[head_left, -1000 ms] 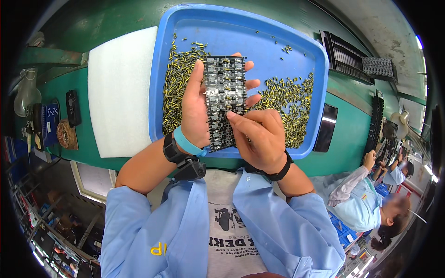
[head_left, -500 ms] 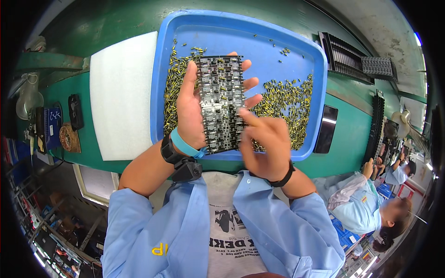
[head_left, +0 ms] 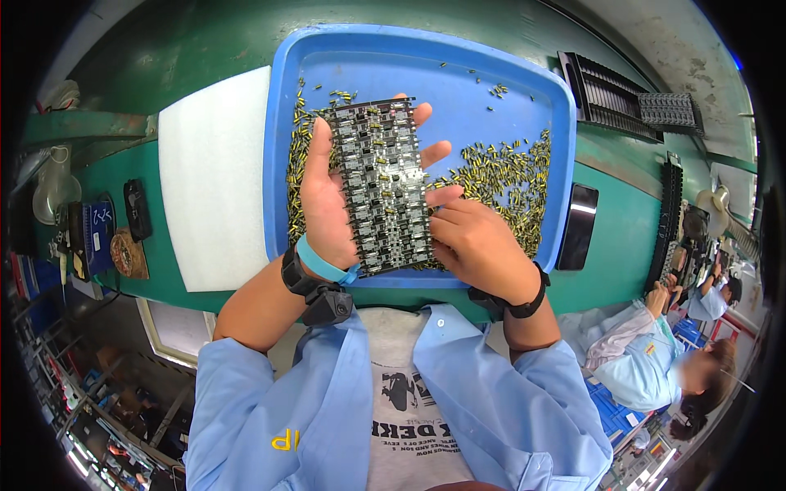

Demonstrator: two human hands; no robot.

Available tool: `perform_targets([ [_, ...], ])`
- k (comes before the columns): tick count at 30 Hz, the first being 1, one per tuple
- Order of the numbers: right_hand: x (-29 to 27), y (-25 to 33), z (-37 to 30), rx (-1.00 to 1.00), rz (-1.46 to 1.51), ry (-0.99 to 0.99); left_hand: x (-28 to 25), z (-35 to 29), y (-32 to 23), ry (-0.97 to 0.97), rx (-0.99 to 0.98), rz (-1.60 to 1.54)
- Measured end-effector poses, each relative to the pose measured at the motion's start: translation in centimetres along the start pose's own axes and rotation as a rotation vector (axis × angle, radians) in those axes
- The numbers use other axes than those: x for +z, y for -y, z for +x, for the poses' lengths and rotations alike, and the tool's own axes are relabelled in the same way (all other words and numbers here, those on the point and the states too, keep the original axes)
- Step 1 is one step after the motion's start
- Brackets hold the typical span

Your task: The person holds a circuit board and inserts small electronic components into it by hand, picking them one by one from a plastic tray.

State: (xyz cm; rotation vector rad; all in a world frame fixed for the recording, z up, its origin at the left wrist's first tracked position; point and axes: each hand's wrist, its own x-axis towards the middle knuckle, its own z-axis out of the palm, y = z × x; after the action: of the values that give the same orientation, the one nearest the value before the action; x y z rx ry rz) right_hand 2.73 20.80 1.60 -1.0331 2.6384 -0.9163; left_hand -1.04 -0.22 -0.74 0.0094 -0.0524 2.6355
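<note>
Head view: circuit-board panel [head_left: 381,188] held above the blue tray [head_left: 393,69], lying across the left hand [head_left: 322,209]. Palm underneath, thumb by the left edge, fingers [head_left: 443,195] showing past the right edge, slightly spread; hand wrapped on the panel. Right hand [head_left: 485,250] at the panel's lower right edge, fingers bent and bunched; tips hidden, so cannot tell whether they pinch anything.

Handling, judged by eye: panel light, stiff, thin; face crowded with small parts, likely easy to knock or crack if flexed. Best taken by the long edges, palm supporting. Yellow-and-black cylinders [head_left: 503,184] probably feather-light, hard, inclined to roll; pinch singly along the sides.

Count: panel, one. Tray, one. White sheet [head_left: 214,180], one, on the green surface [head_left: 616,214] left of the tray. Dark phone-like slab [head_left: 578,229], one, just right of it. Cylinders: far too many to count, heaped left and right. Parts on the panel: too small to number.
</note>
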Motion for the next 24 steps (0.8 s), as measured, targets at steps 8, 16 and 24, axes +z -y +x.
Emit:
perform_targets([
  [8,-0.3,-0.4,-0.3,0.087,0.141,-0.016,0.6,-0.3,-0.1,-0.01,-0.033,0.026],
  [16,-1.2,-0.5,-0.2,0.342,0.387,-0.135,0.7,-0.3,0.2,-0.074,-0.015,0.004],
  [24,-1.0,-1.0,0.0,0.342,0.504,-0.193,0.4,-0.4,0.2,-0.074,-0.004,0.028],
])
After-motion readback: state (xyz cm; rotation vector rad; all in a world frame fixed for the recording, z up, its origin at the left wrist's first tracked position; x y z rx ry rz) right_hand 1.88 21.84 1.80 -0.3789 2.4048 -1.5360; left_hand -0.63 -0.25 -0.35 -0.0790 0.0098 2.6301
